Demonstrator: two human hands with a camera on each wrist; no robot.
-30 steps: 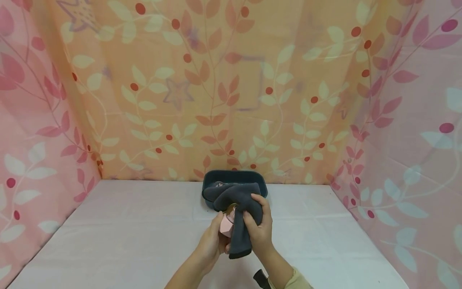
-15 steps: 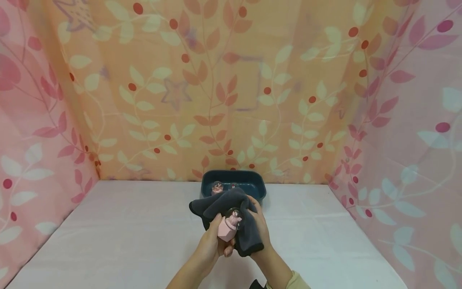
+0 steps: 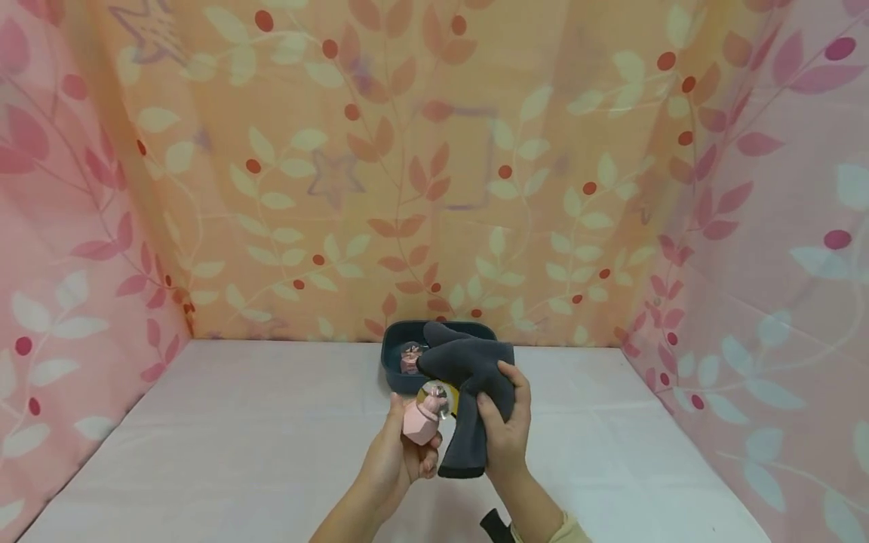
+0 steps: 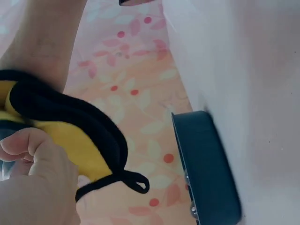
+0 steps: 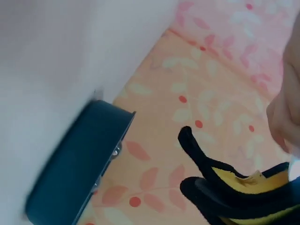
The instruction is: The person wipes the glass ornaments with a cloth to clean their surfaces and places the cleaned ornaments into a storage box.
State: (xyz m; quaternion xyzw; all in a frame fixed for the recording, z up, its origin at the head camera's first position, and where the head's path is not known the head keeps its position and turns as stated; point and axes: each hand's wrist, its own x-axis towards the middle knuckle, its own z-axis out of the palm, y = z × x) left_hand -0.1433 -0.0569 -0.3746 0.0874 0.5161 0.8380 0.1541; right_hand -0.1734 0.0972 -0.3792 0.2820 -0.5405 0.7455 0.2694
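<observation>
In the head view my left hand (image 3: 390,460) holds a small snow globe (image 3: 421,424) by its pink faceted base. Its clear dome points up and to the right, with a small figure inside. My right hand (image 3: 505,426) grips a dark grey cloth (image 3: 471,366), bunched up just right of the globe. The left wrist view shows the cloth's yellow underside (image 4: 77,147), black edging and a hanging loop (image 4: 136,182). Whether the cloth touches the dome is hard to tell.
Behind the hands, a dark teal tray (image 3: 400,383) stands on the white-covered table (image 3: 271,445). Another pink globe (image 3: 410,358) sits in its left part; the cloth hides its right part. A black strap end (image 3: 495,524) shows beside the right sleeve. Patterned curtains enclose the table.
The cloth was bunched around the globe's dome; half a second ago it lay behind it. It has since shifted up and right, leaving the dome more exposed. Both hands keep their holds.
</observation>
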